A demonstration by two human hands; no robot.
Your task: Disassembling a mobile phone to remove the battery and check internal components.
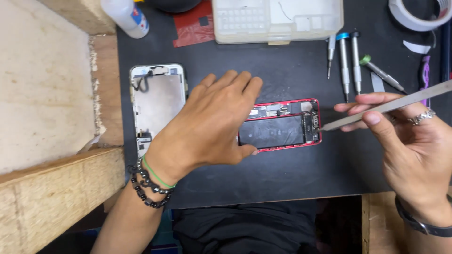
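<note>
— Start close to us. What is the left hand (212,124) doing?

— It lies flat, palm down, fingers (235,84) spread and released, grasping nothing. The thumb tip presses the near edge of the opened red phone (282,127), which sits on the black worktop (292,174) just beyond and right of those fingers. Beaded bracelets (148,186) circle the wrist.

— And the right hand (409,146)?

— Its fingers (372,117) pinch a long flat metal pry tool (386,107), thumb on top, wrist cocked back. The tip touches the phone's right end, by the small boards.

— How would you do this well?

— I'd judge: keep the left hand bearing down so the body cannot slide, hold the blade shallow, and lever gently, clear of the dark battery.

— Beyond the left fingers?

— A silvery screen frame (157,101) lies face down, to their left. Farther than the right fingers stand the screwdrivers (351,61); past them all, a pale plastic parts box (278,21), a white bottle (125,16) and a tape roll (419,16).
</note>
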